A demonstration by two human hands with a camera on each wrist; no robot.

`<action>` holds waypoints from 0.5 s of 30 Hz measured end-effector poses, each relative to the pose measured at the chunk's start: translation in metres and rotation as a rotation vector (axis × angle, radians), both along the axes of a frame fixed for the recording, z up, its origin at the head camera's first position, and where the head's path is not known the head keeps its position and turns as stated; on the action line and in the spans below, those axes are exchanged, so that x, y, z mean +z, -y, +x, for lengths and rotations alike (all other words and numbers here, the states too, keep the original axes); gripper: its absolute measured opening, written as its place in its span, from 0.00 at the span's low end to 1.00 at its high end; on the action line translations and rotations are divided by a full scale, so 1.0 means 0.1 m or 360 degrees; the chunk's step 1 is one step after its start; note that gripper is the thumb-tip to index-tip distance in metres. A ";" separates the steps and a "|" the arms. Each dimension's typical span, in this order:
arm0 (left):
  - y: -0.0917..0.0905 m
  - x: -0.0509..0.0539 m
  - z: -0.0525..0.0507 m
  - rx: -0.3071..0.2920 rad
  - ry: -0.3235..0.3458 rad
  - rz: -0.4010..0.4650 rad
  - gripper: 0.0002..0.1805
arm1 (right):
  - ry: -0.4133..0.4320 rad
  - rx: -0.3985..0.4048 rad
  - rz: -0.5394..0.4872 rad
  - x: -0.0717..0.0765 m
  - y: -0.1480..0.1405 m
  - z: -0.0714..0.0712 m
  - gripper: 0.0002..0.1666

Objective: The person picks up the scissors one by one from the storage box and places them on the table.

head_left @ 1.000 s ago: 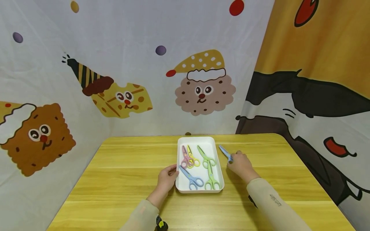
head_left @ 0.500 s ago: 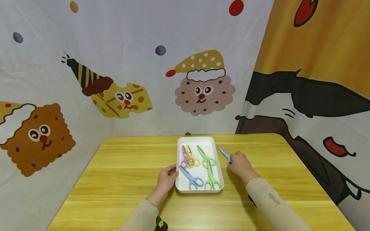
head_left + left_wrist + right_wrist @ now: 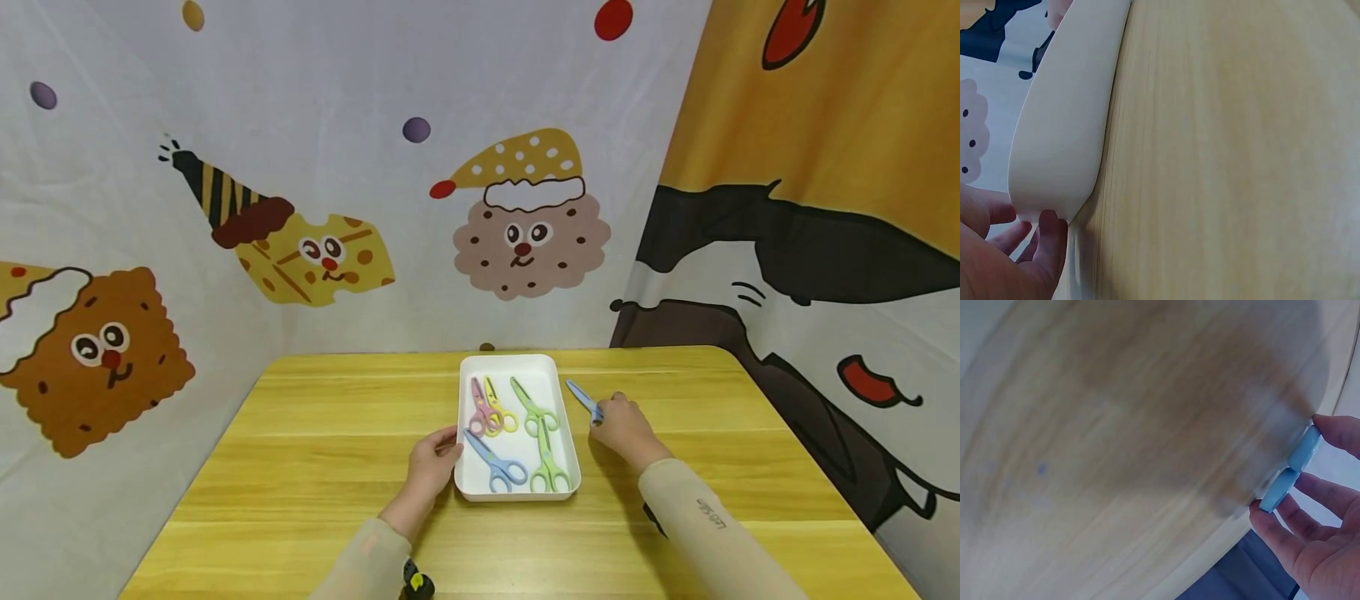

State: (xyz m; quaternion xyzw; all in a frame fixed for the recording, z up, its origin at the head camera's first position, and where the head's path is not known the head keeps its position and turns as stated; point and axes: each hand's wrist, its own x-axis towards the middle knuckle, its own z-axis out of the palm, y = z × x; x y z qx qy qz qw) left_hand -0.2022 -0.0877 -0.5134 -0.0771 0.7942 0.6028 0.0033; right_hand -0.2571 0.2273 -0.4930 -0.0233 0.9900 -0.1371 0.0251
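A white tray lies on the wooden table with several child's scissors in it: pink scissors, yellow scissors, blue scissors, and two green pairs, with the upper green scissors touching the lower green scissors. My left hand holds the tray's left side, its fingertips against the outer wall. Right of the tray, my right hand pinches the handles of another blue pair of scissors, whose blades point away. In the right wrist view, the handle loops show edge-on between the fingertips.
The wooden table extends on both sides of the tray. Behind it hangs a white curtain with cartoon prints, and an orange printed part is at the right. A dark wrist strap shows at the left sleeve.
Both hands stay in almost the same places. The blue scissors in the right hand have shifted very slightly left since the first frame; the tray's contents look the same.
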 end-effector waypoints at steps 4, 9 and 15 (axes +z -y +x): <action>0.00 0.01 0.00 0.0003 0.0000 -0.0001 0.18 | -0.0007 0.0002 -0.0005 -0.01 -0.01 -0.02 0.09; -0.01 0.00 0.00 0.0010 0.0004 0.0007 0.18 | 0.0002 -0.0005 -0.0013 -0.01 -0.01 -0.03 0.09; 0.00 0.00 -0.01 0.0013 0.0010 0.0011 0.18 | 0.0026 -0.0010 -0.0019 -0.01 -0.01 -0.04 0.09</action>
